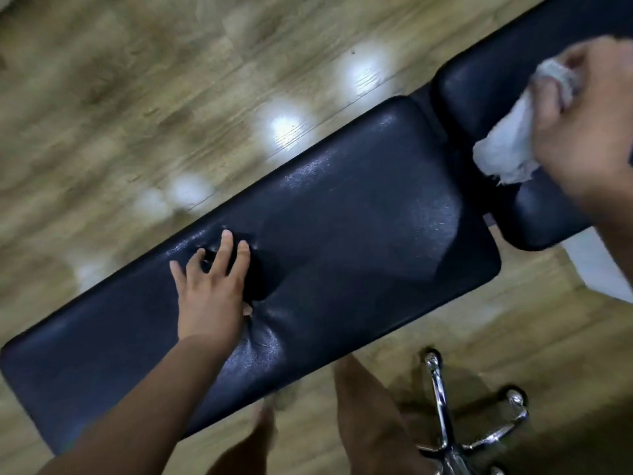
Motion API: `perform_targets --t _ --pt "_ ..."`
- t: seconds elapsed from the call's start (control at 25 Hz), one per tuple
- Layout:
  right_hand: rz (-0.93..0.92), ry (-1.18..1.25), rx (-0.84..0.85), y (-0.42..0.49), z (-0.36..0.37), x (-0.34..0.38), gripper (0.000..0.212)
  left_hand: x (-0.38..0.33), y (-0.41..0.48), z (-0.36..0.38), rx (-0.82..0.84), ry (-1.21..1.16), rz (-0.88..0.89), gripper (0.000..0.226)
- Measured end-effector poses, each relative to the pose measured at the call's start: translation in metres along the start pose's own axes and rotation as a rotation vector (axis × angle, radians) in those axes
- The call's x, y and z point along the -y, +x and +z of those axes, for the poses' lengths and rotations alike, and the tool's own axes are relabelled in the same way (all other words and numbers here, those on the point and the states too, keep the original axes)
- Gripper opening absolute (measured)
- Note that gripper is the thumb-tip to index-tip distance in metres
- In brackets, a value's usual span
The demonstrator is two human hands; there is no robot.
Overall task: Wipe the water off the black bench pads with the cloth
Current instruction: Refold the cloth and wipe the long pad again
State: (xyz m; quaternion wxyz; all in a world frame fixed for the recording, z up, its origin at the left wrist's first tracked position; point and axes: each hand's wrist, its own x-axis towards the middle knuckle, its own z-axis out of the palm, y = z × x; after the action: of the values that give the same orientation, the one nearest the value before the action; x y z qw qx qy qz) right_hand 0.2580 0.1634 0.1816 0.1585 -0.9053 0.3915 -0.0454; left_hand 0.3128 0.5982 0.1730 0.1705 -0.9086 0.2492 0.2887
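Wood floor (137, 97); left hand (212, 293) presses long pad (359, 234), right hand (589, 132) holds cloth (507, 149).

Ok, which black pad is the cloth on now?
The upper-right pad, past the gap: the right hand grips the white cloth there. The long pad bears only the left hand, pressed flat.

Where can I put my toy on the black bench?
There's bare room on the long pad between the left hand and the gap to the short pad, and at its other end, past the left forearm. The short pad is crowded: the right hand grips the cloth there.
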Motion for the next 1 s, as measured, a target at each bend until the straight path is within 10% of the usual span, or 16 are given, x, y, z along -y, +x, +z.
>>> perform_targets --t 0.28,0.48,0.76,1.0 --pt "0.222 0.511 0.116 -0.189 -0.035 0.010 0.012 -0.052 0.008 -0.074 0.129 -0.029 0.005 0.078" --pt "0.380 0.889 0.155 -0.223 -0.056 0.025 0.008 -0.173 -0.019 -0.127 0.513 -1.072 0.711 0.054" --pt "0.594 1.035 -0.132 -0.216 -0.101 -0.011 0.012 -0.218 -0.028 -0.137 0.791 -1.069 0.770 0.017" --pt "0.777 1.110 -0.288 -0.208 -0.097 -0.097 0.008 -0.296 -0.008 -0.142 0.639 -1.300 0.396 0.015"
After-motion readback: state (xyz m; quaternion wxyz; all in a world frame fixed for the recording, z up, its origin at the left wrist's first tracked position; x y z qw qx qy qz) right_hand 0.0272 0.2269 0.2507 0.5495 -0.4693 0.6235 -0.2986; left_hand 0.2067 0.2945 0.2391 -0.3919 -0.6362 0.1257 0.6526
